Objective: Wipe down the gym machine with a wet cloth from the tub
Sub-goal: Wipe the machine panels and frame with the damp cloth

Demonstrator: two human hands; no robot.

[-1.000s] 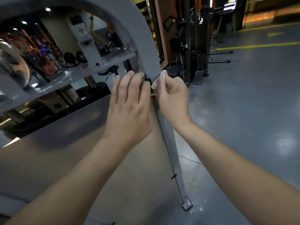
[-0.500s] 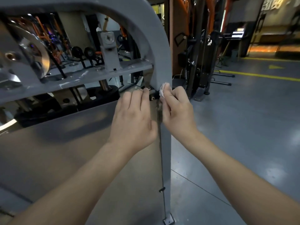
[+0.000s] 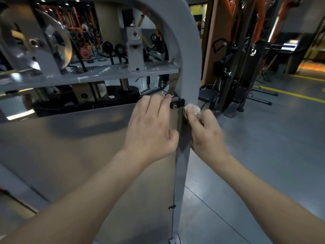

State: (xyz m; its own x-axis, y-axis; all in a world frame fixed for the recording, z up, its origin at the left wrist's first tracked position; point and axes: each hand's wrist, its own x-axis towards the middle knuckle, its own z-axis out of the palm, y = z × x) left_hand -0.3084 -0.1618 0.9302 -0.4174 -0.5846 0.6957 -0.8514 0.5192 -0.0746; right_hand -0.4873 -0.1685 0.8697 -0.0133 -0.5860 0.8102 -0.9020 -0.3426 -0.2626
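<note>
The gym machine's grey curved frame (image 3: 190, 67) rises in front of me, with a smooth panel (image 3: 70, 155) below its crossbar. My right hand (image 3: 205, 131) grips a small wadded white cloth (image 3: 192, 109) and presses it against the frame's upright just below a black bracket (image 3: 177, 103). My left hand (image 3: 151, 127) lies flat on the panel's upper edge, fingers straight, fingertips beside the bracket. The tub is not in view.
A chrome pulley wheel (image 3: 44, 43) and a grey bracket (image 3: 134, 50) sit behind the crossbar. A black cable machine (image 3: 246, 71) stands to the right on the grey floor (image 3: 272, 155), which has yellow lines (image 3: 288, 93). People stand far in the background.
The view has tilted up, so the frame's foot has left the picture. My right hand with the cloth has slid slightly down the upright, below the bracket. My left hand stays on the panel's edge.
</note>
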